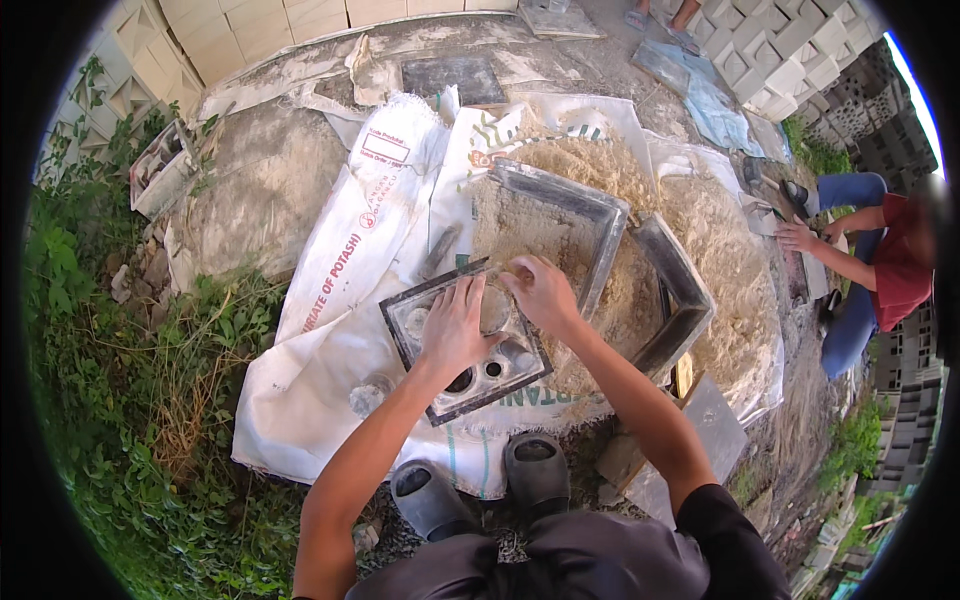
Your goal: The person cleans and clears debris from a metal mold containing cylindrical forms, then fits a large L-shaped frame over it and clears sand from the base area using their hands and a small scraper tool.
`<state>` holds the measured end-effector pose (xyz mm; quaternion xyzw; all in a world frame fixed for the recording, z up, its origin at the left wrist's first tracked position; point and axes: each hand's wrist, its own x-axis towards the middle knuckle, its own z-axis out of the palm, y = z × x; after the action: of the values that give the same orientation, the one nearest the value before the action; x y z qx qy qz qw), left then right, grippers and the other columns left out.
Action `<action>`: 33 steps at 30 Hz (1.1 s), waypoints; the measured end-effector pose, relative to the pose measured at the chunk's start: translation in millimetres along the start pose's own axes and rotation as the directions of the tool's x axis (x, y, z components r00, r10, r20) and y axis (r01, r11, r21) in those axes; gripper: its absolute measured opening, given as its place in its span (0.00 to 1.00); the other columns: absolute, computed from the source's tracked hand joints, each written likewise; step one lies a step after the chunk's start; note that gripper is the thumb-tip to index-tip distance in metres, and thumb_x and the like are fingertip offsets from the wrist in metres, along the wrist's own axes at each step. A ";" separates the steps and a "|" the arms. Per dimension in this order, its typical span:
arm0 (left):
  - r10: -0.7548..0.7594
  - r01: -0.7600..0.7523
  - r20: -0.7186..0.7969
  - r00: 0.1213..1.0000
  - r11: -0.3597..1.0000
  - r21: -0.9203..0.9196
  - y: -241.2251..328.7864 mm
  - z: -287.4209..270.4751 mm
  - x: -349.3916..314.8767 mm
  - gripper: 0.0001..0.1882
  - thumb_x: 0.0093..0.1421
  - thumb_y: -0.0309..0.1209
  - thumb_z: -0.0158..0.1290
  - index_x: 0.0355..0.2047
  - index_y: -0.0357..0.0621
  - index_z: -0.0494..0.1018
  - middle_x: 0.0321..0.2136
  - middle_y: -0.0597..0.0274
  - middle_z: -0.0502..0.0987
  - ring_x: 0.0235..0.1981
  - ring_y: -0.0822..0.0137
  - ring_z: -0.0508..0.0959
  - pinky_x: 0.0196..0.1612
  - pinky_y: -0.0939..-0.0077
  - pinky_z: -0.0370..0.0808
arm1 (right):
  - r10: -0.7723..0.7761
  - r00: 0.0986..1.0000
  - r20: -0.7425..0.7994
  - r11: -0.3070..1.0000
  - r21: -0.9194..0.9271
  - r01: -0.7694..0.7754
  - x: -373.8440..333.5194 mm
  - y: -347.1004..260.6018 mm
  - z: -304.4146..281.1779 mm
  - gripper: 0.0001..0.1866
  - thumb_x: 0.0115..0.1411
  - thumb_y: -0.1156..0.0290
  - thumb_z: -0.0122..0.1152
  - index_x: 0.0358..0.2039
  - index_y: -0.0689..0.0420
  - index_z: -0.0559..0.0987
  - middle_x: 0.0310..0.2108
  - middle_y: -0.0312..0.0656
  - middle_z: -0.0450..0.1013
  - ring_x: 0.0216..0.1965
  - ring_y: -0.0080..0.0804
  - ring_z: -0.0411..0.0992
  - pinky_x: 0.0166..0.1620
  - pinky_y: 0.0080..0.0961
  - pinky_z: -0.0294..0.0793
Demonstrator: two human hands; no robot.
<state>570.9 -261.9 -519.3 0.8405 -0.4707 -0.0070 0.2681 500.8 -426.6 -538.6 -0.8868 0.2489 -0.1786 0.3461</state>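
Note:
A square mould with a dark frame and a pale, recessed inside lies in front of me on white woven sacks. Rounded hollows and two dark holes show in its near part. My left hand rests on it, fingers stretched out and the thumb spread toward the right. Over the mould's far right corner is my right hand, its fingers curled downward and drawn together. Whatever lies between those fingertips is hidden. Beyond the right hand, a larger dark angled frame borders a bed of sandy powder.
Another dark angled bar lies in the powder at right. Near my right forearm is a grey board. A co-worker in a red shirt crouches at far right. Green plants grow at left; patterned blocks are stacked behind.

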 end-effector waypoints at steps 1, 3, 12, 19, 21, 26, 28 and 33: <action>-0.021 0.025 0.117 0.993 0.999 -0.032 -2.4 7.1 4.2 0.48 0.38 0.43 0.71 0.56 0.34 0.61 0.51 0.49 0.67 0.53 0.50 0.70 0.55 0.60 0.69 | 0.001 1.000 -0.008 1.000 -0.004 -0.001 11.7 9.9 10.7 0.11 0.56 0.66 0.63 0.34 0.60 0.78 0.28 0.47 0.77 0.31 0.48 0.76 0.36 0.38 0.74; -0.006 0.014 0.106 0.994 0.997 -0.076 -1.6 12.4 7.3 0.48 0.38 0.42 0.71 0.57 0.37 0.61 0.51 0.49 0.68 0.53 0.51 0.70 0.55 0.61 0.70 | 0.200 0.978 0.053 0.971 0.120 -0.205 25.6 30.1 26.3 0.12 0.51 0.66 0.67 0.32 0.60 0.80 0.27 0.47 0.78 0.32 0.47 0.77 0.36 0.37 0.75; -0.021 0.037 0.228 0.973 0.997 -0.065 -9.4 -7.3 24.2 0.47 0.38 0.42 0.71 0.56 0.37 0.61 0.52 0.49 0.69 0.53 0.52 0.71 0.56 0.63 0.70 | 0.275 0.928 0.253 0.961 -0.035 -0.276 39.4 35.7 26.8 0.16 0.46 0.62 0.73 0.31 0.60 0.83 0.29 0.49 0.79 0.35 0.45 0.79 0.39 0.34 0.76; -0.261 0.301 0.328 0.908 0.950 -0.076 -72.0 -40.5 -26.0 0.51 0.36 0.34 0.72 0.61 0.42 0.59 0.55 0.48 0.68 0.55 0.49 0.70 0.57 0.60 0.68 | 0.260 0.916 0.304 0.944 0.120 -0.308 21.1 30.1 18.9 0.18 0.48 0.61 0.72 0.35 0.60 0.84 0.30 0.50 0.79 0.34 0.44 0.79 0.40 0.34 0.75; -0.353 0.440 0.354 0.866 0.874 -0.206 -83.0 -43.0 -40.4 0.46 0.36 0.29 0.72 0.58 0.41 0.64 0.56 0.50 0.66 0.56 0.49 0.67 0.58 0.59 0.66 | 0.296 0.922 0.251 0.941 0.087 -0.326 19.8 13.5 20.7 0.18 0.48 0.60 0.72 0.33 0.61 0.84 0.29 0.51 0.79 0.33 0.43 0.79 0.39 0.34 0.75; -0.278 0.263 0.249 0.928 0.960 0.091 -81.1 -18.8 -39.1 0.34 0.39 0.33 0.70 0.49 0.43 0.74 0.51 0.56 0.68 0.55 0.56 0.66 0.56 0.57 0.65 | 0.338 0.916 0.215 0.941 -0.067 -0.331 31.8 37.7 38.2 0.18 0.47 0.58 0.72 0.26 0.62 0.81 0.28 0.53 0.78 0.33 0.50 0.77 0.39 0.38 0.75; -0.230 0.214 0.305 0.924 0.973 0.085 -86.6 -22.0 -41.0 0.34 0.43 0.37 0.69 0.50 0.40 0.72 0.49 0.56 0.70 0.54 0.56 0.68 0.57 0.58 0.65 | 0.321 0.931 0.174 0.947 -0.059 -0.316 23.0 40.2 43.0 0.18 0.48 0.59 0.71 0.27 0.63 0.81 0.29 0.53 0.78 0.35 0.51 0.77 0.39 0.39 0.75; -0.257 0.281 0.115 0.960 0.896 -0.344 -55.3 -44.1 -28.3 0.36 0.45 0.41 0.68 0.52 0.43 0.68 0.52 0.56 0.70 0.55 0.53 0.70 0.59 0.63 0.66 | 0.235 0.945 0.228 0.873 0.378 -0.308 21.8 41.8 35.4 0.15 0.59 0.63 0.62 0.39 0.63 0.79 0.33 0.51 0.78 0.38 0.43 0.77 0.44 0.34 0.74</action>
<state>610.3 -196.9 -513.7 0.8340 -0.3494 -0.1574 0.3970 522.5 -447.0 -589.4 -0.7628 0.2970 -0.0976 0.5660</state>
